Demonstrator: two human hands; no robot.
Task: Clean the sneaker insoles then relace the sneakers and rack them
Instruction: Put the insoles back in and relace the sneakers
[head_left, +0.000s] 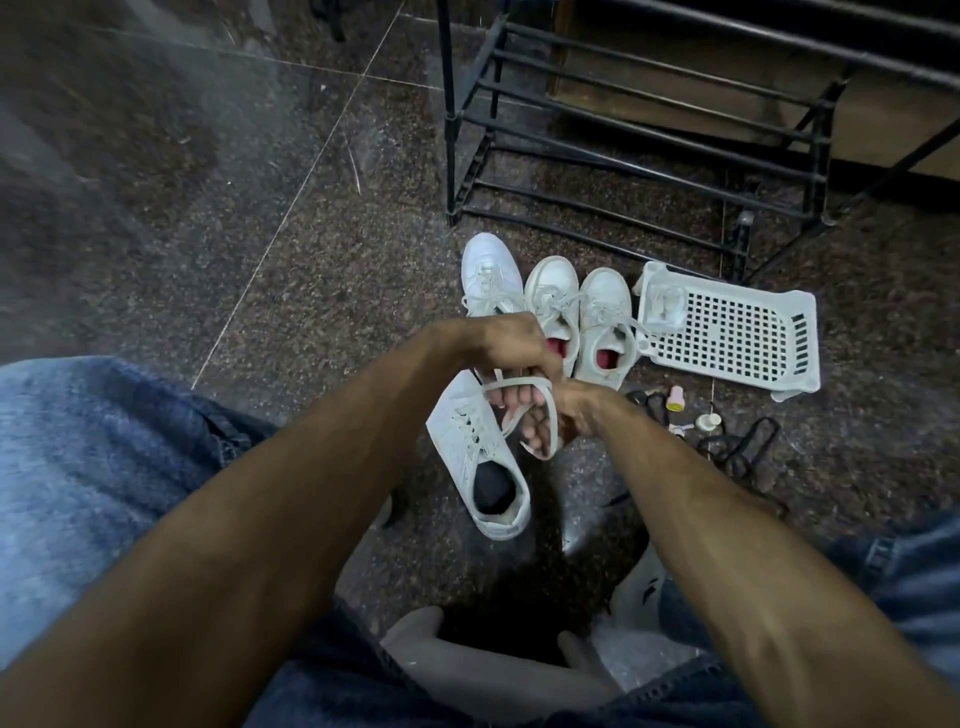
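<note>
Three sneakers (550, 306) stand side by side on the floor (260, 234), the rack (623, 130) behind them, a basket (737, 338) to their right, a fourth sneaker (480, 457) nearer.

Perforated plastic tray (737, 338), speckled stone floor (311, 260)

No legible text, label, brand, number or sign is recorded. The white sneakers (478, 457) carry no readable marking on upper, tongue or heel. The white perforated tray (748, 338) is unmarked. The small pink-capped bottle (675, 399) on the floor shows no label that can be made out; it is too small and blurred.
</note>
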